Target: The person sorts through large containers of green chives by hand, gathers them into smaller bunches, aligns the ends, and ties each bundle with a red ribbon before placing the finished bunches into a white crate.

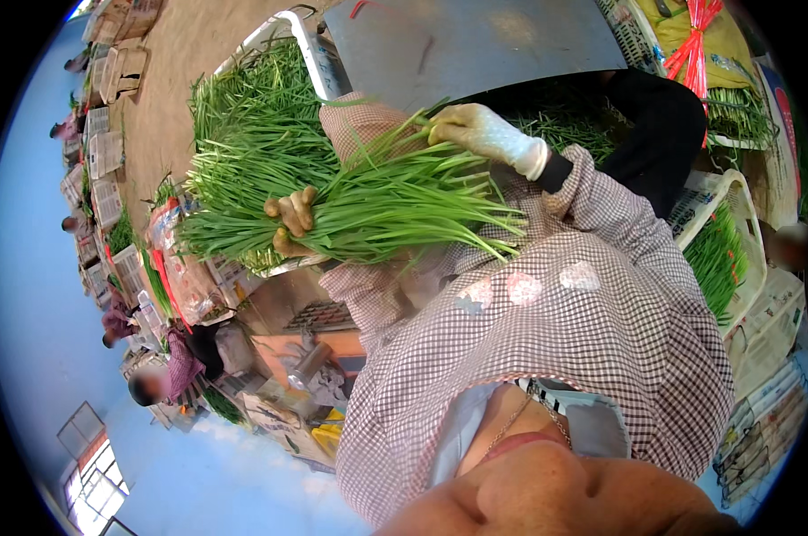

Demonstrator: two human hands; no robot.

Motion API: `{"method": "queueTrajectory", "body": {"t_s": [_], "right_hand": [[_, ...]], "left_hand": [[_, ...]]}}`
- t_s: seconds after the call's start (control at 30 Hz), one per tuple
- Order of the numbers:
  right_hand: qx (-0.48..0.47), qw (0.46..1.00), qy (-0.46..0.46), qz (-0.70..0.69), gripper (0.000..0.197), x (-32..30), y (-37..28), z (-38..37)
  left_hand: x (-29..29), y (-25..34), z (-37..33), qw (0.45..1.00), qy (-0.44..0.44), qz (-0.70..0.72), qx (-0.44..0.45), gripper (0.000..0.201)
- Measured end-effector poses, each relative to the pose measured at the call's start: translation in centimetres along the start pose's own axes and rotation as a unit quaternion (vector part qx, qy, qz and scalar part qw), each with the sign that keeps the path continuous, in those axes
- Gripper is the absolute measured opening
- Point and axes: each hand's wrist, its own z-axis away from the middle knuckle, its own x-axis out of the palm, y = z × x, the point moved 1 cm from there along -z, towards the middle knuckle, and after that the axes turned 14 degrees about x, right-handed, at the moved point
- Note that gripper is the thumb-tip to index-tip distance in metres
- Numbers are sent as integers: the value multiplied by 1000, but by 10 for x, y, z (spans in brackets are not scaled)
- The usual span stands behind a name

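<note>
Green bunch (395, 192) is spreading in front of the chest, slender-leaved, paler at its right ends. Left hand (290, 217) is wrapping curled fingers round it; right hand (484, 134) is pinching stalks (402, 138), fingertips nearly together. Yellow sack (728, 45) is showing markings too small to read.

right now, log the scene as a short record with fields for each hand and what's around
left hand: fingers wrapped over a bunch of long green stalks
right hand: gloved, at the bunch's upper edge; grip unclear
upper left: white crate heaped with greens
top: grey board
right: white basket with more greens
</note>
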Motion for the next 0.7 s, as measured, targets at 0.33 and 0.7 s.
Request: {"method": "queueTrajectory", "body": {"t_s": [0.33,0.7], "right_hand": [[113,823,181,526,41,-89,57,43],[91,985,-134,-51,31,-25,7,-27]], "left_hand": [[-32,22,39,982,157,50,91,24],[-51,4,34,978,118,109,133,32]]}}
